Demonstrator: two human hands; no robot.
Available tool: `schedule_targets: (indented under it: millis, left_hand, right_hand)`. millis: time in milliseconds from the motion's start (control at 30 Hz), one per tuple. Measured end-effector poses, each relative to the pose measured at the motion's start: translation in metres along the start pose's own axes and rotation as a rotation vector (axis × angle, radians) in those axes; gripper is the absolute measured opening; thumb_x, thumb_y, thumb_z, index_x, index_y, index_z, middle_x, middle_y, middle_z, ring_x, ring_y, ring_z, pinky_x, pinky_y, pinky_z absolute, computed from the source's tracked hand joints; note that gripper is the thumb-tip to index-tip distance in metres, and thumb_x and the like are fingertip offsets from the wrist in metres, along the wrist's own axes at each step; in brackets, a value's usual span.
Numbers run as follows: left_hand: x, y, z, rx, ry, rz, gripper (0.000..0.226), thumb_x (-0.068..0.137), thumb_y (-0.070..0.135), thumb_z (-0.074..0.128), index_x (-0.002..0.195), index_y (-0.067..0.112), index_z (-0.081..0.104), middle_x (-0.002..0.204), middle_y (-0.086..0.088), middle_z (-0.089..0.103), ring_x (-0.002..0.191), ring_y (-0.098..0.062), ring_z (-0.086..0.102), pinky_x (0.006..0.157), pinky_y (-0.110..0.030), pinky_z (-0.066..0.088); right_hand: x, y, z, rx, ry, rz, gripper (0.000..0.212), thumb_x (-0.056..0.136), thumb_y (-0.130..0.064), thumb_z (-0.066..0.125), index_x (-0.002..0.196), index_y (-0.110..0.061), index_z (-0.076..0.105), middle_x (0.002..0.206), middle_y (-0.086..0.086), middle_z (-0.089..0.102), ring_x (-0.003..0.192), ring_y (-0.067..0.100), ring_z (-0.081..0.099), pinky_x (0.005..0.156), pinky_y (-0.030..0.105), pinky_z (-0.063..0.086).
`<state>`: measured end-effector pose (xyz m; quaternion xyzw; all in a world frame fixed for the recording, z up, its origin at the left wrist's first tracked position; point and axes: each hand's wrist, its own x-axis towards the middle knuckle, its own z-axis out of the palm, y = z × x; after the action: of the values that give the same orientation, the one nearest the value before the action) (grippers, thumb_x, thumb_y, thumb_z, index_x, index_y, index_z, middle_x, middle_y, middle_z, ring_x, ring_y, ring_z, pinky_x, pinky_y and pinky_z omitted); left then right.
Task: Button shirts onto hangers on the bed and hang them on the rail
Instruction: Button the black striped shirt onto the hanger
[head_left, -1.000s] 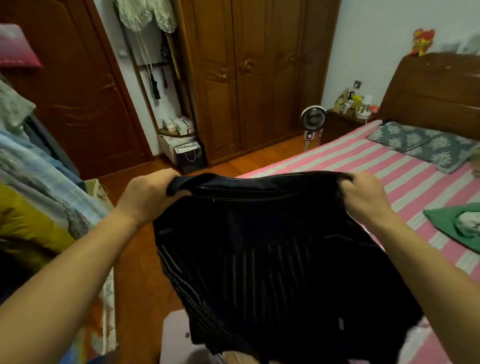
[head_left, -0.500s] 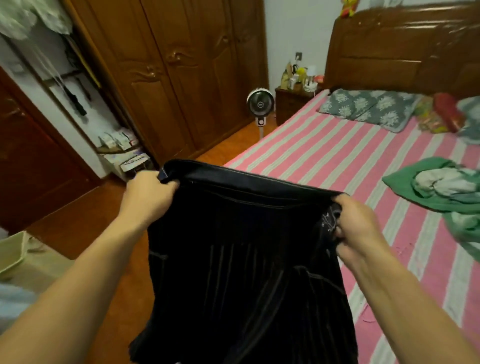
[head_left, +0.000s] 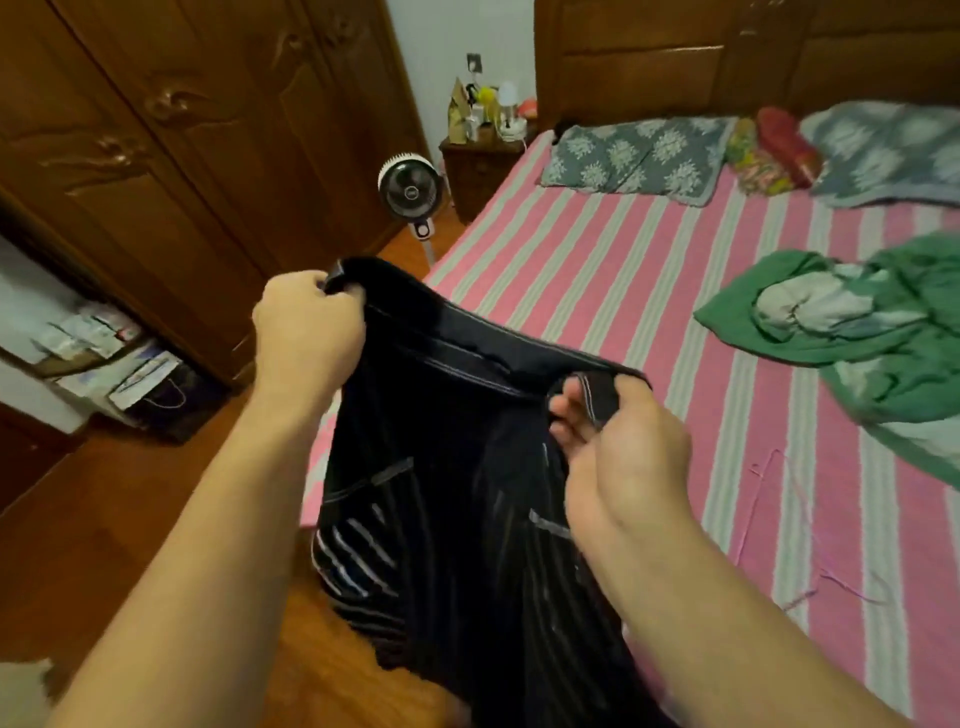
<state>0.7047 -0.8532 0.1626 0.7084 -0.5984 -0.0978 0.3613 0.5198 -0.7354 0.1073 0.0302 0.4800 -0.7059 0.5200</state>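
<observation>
Since half a second ago the view has swung further over the bed (head_left: 649, 270) and the right hand (head_left: 618, 447) has sunk lower. Both it and the left hand (head_left: 306, 332) grip the top edge of the dark pinstriped shirt (head_left: 457, 519), which hangs at the bed's edge.
</observation>
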Motion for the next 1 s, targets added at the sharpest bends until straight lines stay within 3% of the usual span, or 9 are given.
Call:
schedule_targets:
  millis: [67, 133, 200, 267, 367, 467, 633, 800, 1000]
  left_hand:
    - [0.013, 0.023, 0.079, -0.276, -0.062, 0.107, 0.034, 0.095, 0.027, 0.061, 0.068, 0.016, 0.043, 0.064, 0.002, 0.044, 0.061, -0.02, 0.039, 0.057, -0.038, 0.029]
    - [0.008, 0.013, 0.171, -0.336, -0.483, 0.16, 0.016, 0.094, 0.034, 0.066, 0.1, 0.021, 0.059, 0.093, 0.004, 0.064, 0.085, -0.013, 0.058, 0.075, -0.028, 0.045]
    - [-0.011, -0.032, 0.246, -0.071, -1.051, 0.129, 0.057, 0.089, 0.044, 0.069, 0.138, 0.019, 0.053, 0.132, -0.003, 0.063, 0.12, -0.018, 0.059, 0.103, -0.028, 0.045]
    - [-0.042, -0.091, 0.281, 0.363, -1.386, 0.279, 0.066, 0.09, 0.047, 0.064, 0.147, 0.016, 0.048, 0.148, -0.011, 0.053, 0.134, -0.027, 0.051, 0.112, -0.036, 0.041]
    - [-0.088, -0.166, 0.285, 0.479, -1.586, 0.21, 0.055, 0.103, 0.033, 0.053, 0.153, 0.014, 0.041, 0.154, -0.012, 0.045, 0.131, -0.026, 0.052, 0.106, -0.031, 0.044]
    - [-0.112, -0.219, 0.283, 0.525, -1.781, -0.034, 0.043, 0.106, 0.021, 0.049, 0.148, 0.012, 0.046, 0.132, -0.009, 0.062, 0.101, -0.02, 0.064, 0.082, -0.028, 0.051]
    - [-0.111, -0.25, 0.303, 0.561, -1.688, -0.063, 0.029, 0.106, 0.021, 0.048, 0.131, 0.011, 0.055, 0.095, -0.002, 0.064, 0.073, -0.014, 0.061, 0.051, -0.02, 0.043]
    - [-0.117, -0.253, 0.332, 0.554, -1.587, -0.125, 0.026, 0.105, 0.023, 0.05, 0.129, 0.014, 0.054, 0.092, -0.01, 0.072, 0.066, -0.021, 0.064, 0.058, -0.031, 0.048]
    - [-0.16, -0.27, 0.365, 0.532, -1.441, -0.182, 0.041, 0.103, 0.022, 0.052, 0.144, 0.015, 0.045, 0.105, -0.004, 0.064, 0.066, -0.013, 0.061, 0.051, -0.023, 0.045]
  right_hand:
    - [0.065, -0.001, 0.035, -0.016, 0.047, -0.12, 0.021, 0.103, -0.015, 0.045, 0.091, -0.012, 0.063, 0.077, 0.007, 0.064, 0.06, 0.013, 0.056, 0.05, 0.02, 0.043]
    - [0.139, 0.006, 0.04, -0.176, 0.012, -0.149, 0.014, 0.104, -0.023, 0.049, 0.107, -0.021, 0.062, 0.099, 0.002, 0.064, 0.084, 0.012, 0.057, 0.073, 0.025, 0.047]
    - [0.193, 0.022, 0.0, -0.475, -0.038, -0.006, 0.028, 0.104, -0.033, 0.05, 0.131, -0.029, 0.057, 0.119, -0.006, 0.061, 0.103, 0.009, 0.051, 0.095, 0.033, 0.038]
    - [0.211, 0.046, -0.074, -0.894, 0.018, 0.214, 0.033, 0.103, -0.032, 0.051, 0.134, -0.021, 0.058, 0.123, -0.002, 0.063, 0.1, 0.012, 0.052, 0.083, 0.029, 0.039]
    - [0.185, 0.087, -0.198, -1.307, 0.183, 0.493, 0.026, 0.098, -0.021, 0.052, 0.111, -0.004, 0.066, 0.109, 0.019, 0.068, 0.08, 0.019, 0.053, 0.062, 0.028, 0.035]
    - [0.132, 0.122, -0.294, -1.341, 0.382, 0.761, 0.017, 0.095, -0.016, 0.058, 0.078, -0.018, 0.055, 0.081, 0.003, 0.058, 0.066, 0.015, 0.053, 0.065, 0.027, 0.049]
    - [0.117, 0.146, -0.33, -1.298, 0.536, 0.804, 0.026, 0.096, -0.014, 0.055, 0.072, -0.022, 0.049, 0.081, 0.001, 0.054, 0.084, 0.023, 0.056, 0.089, 0.034, 0.054]
    - [0.18, 0.143, -0.344, -1.265, 0.517, 0.677, 0.027, 0.099, -0.013, 0.049, 0.073, -0.021, 0.048, 0.085, 0.002, 0.053, 0.092, 0.023, 0.051, 0.086, 0.033, 0.048]
    - [0.279, 0.161, -0.407, -1.114, 0.707, 0.543, 0.036, 0.092, -0.016, 0.06, 0.122, 0.001, 0.051, 0.109, 0.016, 0.059, 0.099, 0.034, 0.061, 0.084, 0.038, 0.052]
